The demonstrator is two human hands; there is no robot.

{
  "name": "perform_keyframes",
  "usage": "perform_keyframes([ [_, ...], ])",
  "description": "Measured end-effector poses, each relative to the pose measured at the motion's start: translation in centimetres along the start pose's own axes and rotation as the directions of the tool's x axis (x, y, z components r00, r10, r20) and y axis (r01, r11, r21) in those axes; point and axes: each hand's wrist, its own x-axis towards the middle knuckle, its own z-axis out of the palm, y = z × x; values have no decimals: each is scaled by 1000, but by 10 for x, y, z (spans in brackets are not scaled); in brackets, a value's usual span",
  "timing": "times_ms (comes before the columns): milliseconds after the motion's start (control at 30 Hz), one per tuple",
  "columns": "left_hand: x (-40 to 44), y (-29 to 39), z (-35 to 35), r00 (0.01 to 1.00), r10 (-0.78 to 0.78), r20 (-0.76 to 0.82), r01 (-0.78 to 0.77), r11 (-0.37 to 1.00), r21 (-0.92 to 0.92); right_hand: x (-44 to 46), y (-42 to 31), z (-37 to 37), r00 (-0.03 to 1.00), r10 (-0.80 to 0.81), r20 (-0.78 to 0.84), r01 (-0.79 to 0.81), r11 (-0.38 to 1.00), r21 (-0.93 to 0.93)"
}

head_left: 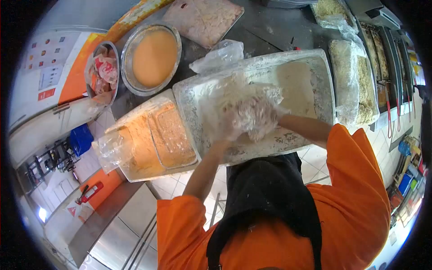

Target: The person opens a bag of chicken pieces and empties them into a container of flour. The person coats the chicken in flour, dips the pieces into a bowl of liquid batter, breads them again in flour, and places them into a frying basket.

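Both of my hands are inside a large grey-white tub (189, 112) of pale flour (294, 87). My left hand (228, 126), coated white, is low near the tub's middle and smeared by motion. Beside it, my right hand (270, 112) seems to have a thin clear glove or plastic over it. Between the hands lies a whitish, floury clump (256, 121) whose kind I cannot make out. Powder and blur hide the fingers of both hands, so their grip does not show.
Left of the tub stands a bin of orange breading (135, 135) with a wire basket (173, 132). Behind it are a bowl of orange batter (155, 58) and a bowl with plastic-wrapped pieces (105, 74). Plastic-covered trays (348, 81) stand right, near fryer baskets (375, 54).
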Motion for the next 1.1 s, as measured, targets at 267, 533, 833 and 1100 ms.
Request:
perform_keyframes([
  [267,28,-8,-94,995,4,-101,-9,999,-47,30,41,-79,881,415,226,-456,620,639],
  [533,66,44,-85,846,-532,28,493,762,-419,108,57,65,980,-112,-167,110,994,-24],
  [833,-20,18,-69,675,-734,76,681,580,-447,-11,128,3,858,484,174,-512,775,369],
  [1100,12,86,-85,806,-575,140,411,374,-831,19,61,45,926,369,81,-291,559,777],
])
